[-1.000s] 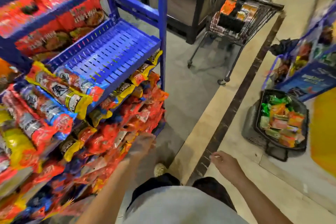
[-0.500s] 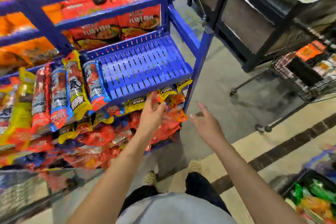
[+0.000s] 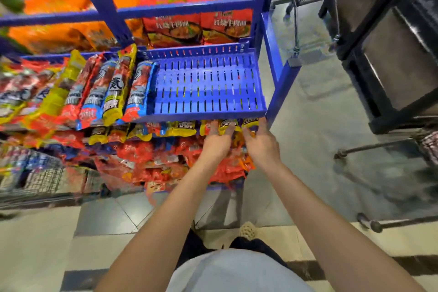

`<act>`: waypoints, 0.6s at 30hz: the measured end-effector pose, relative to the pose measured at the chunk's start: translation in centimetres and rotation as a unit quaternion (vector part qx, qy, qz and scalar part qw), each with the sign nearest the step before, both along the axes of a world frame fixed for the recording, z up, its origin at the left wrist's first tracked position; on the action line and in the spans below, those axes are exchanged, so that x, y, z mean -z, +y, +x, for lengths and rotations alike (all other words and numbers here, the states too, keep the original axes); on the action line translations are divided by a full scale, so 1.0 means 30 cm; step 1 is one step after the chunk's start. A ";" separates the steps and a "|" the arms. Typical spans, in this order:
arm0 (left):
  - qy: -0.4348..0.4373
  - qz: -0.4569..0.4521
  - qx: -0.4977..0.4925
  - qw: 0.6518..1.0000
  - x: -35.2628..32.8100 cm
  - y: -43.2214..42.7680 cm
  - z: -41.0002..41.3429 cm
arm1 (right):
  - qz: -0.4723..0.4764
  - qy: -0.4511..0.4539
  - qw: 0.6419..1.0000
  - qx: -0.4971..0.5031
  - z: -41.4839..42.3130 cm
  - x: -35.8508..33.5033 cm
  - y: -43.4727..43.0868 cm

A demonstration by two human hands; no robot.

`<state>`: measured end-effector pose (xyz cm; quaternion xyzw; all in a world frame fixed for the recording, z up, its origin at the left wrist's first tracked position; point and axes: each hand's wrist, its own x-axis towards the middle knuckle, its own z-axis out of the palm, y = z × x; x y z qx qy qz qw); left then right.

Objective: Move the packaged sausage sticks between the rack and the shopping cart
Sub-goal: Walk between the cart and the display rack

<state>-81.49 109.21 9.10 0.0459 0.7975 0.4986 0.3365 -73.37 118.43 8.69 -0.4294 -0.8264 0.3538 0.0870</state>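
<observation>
At centre frame, left hand and right hand touch sausage packs beneath the half-bare shelf; grip unclear, transfer pending.

Red noodle packets stand upright with orange packets to their left; a black display stand rises at the right of the grey tiled floor.

the right hand, back by the hip a second ago, now reaches in beside the left hand. both sets of fingers meet the yellow-ended sausage packs under the slotted blue shelf; any grip is unclear. the left hand has come up from the red packs lower down. the shopping cart slips to the right edge.
</observation>
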 end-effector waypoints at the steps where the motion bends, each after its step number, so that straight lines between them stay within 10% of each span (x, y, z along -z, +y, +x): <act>1: -0.006 0.006 -0.005 1.000 -0.037 0.006 0.013 | 0.001 0.004 1.000 0.010 -0.012 -0.003 0.001; 18: -0.028 0.044 -0.115 0.992 -0.053 -0.046 0.088 | -0.207 0.170 0.955 0.125 0.103 -0.041 -0.078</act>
